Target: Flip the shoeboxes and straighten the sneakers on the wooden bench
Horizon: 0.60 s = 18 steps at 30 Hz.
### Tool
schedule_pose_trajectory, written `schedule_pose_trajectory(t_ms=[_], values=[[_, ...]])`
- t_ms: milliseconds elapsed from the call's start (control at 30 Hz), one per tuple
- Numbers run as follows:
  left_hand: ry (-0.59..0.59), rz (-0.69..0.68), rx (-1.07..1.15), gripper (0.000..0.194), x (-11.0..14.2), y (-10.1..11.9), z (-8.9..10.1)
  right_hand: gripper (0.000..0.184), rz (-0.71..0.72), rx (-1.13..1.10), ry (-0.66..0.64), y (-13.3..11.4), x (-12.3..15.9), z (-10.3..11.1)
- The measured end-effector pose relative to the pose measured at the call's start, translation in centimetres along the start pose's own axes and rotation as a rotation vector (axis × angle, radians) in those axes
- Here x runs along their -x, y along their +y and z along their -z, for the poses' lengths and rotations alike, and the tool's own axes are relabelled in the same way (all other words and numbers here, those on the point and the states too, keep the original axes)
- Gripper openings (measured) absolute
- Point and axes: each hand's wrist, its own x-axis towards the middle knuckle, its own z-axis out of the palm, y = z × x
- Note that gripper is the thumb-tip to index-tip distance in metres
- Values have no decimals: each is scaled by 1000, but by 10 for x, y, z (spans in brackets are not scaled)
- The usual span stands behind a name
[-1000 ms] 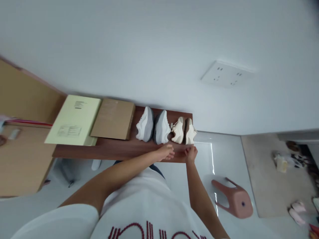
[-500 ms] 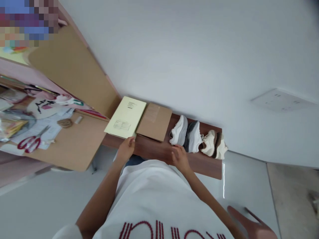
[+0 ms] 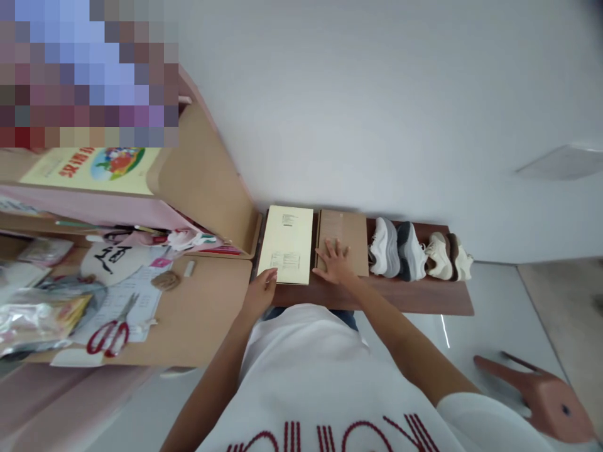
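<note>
My right hand (image 3: 335, 263) lies flat on the lid of a brown cardboard box (image 3: 346, 226), its fingers spread. At the near left corner of a pale yellow box (image 3: 288, 242) is my left hand (image 3: 262, 290), fingers loosely bent and not wrapped round anything; whether they touch the box is hard to tell. The two boxes sit side by side on a dark reddish-brown wooden bench (image 3: 424, 298). Right of them stand a pair of white and grey sneakers (image 3: 387, 248) and a pair of cream and brown shoes (image 3: 440, 256).
On the left, a desk (image 3: 211, 295) bears red-handled scissors (image 3: 113, 329), papers, a roll of twine (image 3: 164, 280) and plastic bags (image 3: 42, 317). A shelf (image 3: 202, 163) rises above it. The white wall (image 3: 353, 125) backs the bench. A pinkish-brown stool (image 3: 551, 395) stands at lower right.
My right hand has moved from in front of the shoes onto the brown box's lid. My left hand has shifted to the yellow box's near left corner. The boxes are straighter and the view has turned.
</note>
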Motion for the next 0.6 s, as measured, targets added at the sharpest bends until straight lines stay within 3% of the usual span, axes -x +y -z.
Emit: schedule_pose_trajectory(t_ms=[167, 367, 600], values=[[-37, 28, 5, 24, -13, -27, 24, 75, -14, 6, 3, 5, 12, -3], [-26, -23, 24, 29, -35, -23, 31, 76, -58, -18, 5, 0, 8, -2], [-41, -29, -40, 27, -41, -26, 42, 73, -168, -32, 6, -18, 13, -8]])
